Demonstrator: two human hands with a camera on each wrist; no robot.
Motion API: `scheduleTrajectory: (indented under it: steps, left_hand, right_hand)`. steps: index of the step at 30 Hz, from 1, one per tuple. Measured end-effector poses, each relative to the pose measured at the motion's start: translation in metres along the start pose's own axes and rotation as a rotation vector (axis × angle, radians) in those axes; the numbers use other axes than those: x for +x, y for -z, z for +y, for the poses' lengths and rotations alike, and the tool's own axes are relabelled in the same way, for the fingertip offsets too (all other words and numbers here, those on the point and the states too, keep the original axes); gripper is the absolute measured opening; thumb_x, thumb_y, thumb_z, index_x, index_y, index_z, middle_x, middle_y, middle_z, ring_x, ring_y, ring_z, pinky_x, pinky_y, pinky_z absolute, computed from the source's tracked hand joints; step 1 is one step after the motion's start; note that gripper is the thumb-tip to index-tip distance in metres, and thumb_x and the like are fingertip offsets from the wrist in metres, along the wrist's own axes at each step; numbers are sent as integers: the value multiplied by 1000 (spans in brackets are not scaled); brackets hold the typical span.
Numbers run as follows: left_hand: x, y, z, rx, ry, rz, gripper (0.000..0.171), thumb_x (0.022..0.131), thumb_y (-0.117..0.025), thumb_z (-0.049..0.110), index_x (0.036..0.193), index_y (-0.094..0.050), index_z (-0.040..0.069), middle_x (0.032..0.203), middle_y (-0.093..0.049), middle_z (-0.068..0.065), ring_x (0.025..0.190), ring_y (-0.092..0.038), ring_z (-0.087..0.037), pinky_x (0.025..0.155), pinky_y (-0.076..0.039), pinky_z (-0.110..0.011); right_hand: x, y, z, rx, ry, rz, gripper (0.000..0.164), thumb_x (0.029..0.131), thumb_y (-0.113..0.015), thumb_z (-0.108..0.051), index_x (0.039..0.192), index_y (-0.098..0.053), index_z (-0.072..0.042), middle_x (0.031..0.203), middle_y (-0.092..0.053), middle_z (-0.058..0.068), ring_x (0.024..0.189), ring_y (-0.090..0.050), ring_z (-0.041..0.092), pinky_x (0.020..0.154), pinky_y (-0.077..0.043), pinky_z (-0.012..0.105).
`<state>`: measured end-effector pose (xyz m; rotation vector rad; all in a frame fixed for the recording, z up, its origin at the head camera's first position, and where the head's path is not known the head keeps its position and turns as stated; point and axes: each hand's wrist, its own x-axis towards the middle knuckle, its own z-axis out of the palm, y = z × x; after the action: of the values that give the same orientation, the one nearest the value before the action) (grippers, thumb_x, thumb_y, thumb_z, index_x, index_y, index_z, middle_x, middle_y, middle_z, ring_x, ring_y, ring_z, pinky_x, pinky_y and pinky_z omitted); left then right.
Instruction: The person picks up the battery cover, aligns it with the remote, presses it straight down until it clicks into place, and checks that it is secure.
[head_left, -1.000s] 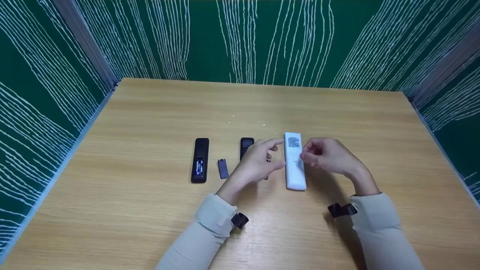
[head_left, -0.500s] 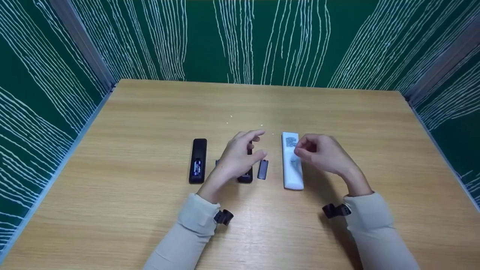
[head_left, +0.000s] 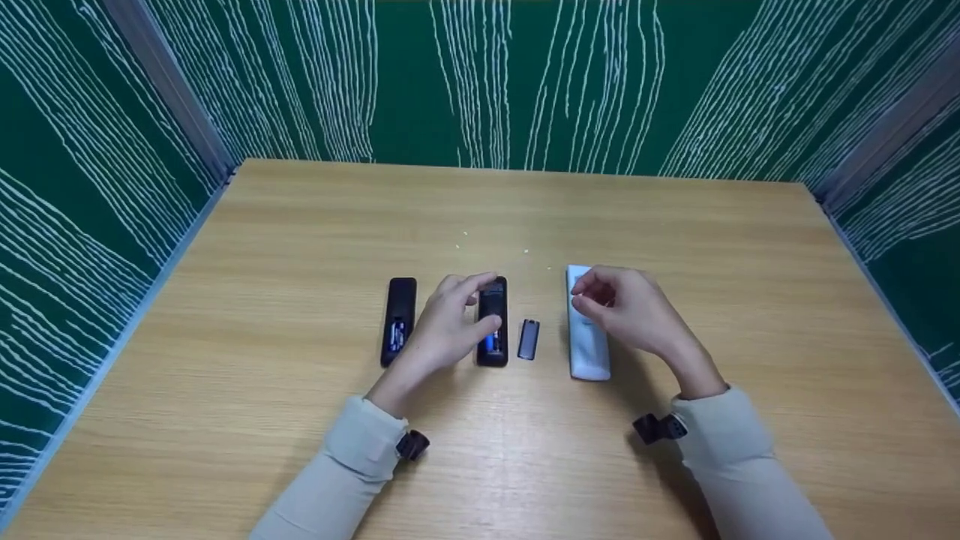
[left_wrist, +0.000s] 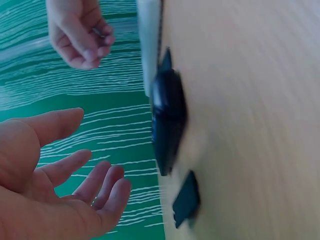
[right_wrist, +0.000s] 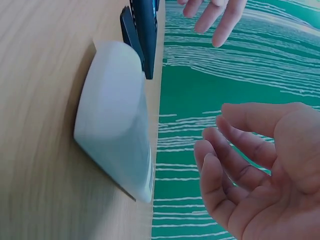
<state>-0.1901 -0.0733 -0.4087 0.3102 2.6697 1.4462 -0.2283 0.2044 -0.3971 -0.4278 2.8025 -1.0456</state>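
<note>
My left hand (head_left: 450,319) hovers with spread fingers over the left side of the middle black remote control (head_left: 493,300), holding nothing. That remote's battery compartment is uncovered, with a blue battery showing. Above the white remote control (head_left: 589,349) hangs my right hand (head_left: 630,311), its fingers loosely bent. Nothing shows between those fingers in the right wrist view, and the hand is apart from the white remote (right_wrist: 110,110). One dark battery cover (head_left: 528,340) lies between these two remotes. Another battery cover (left_wrist: 187,200) appears in the left wrist view; my left hand hides it in the head view.
A second black remote control (head_left: 401,307) lies at the left with its batteries exposed. Small pale crumbs (head_left: 465,233) dot the wooden table (head_left: 360,217) beyond the remotes. Green walls (head_left: 412,75) with white lines stand around the table.
My left hand has moved left from the white remote to the middle black one, uncovering the right battery cover and hiding the left one. My right hand has shifted slightly left over the white remote.
</note>
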Motion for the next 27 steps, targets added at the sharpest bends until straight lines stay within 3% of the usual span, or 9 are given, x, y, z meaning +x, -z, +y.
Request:
scheduleTrajectory:
  steps: [13,27]
  left_hand:
    - [-10,-4,-8,25,60,-42,75,95,-80,19,162,-46,23,149,-51,-10,135,-56,-31,108,-52,-49]
    - [-12,-6,-15,47,95,-67,82,92,-84,20,163,-44,18,150,-51,-12,135,-58,-31,110,-51,-48]
  right_hand:
    - [15,-18,-15,-63,108,-30,19,101,-73,-16,117,-77,-7,102,-74,7,90,-67,24,75,-57,38]
    - [23,-30,-22,-66,142,-84,23,100,-74,-15,119,-76,-4,100,-74,9,88,-68,24,75,-60,38]
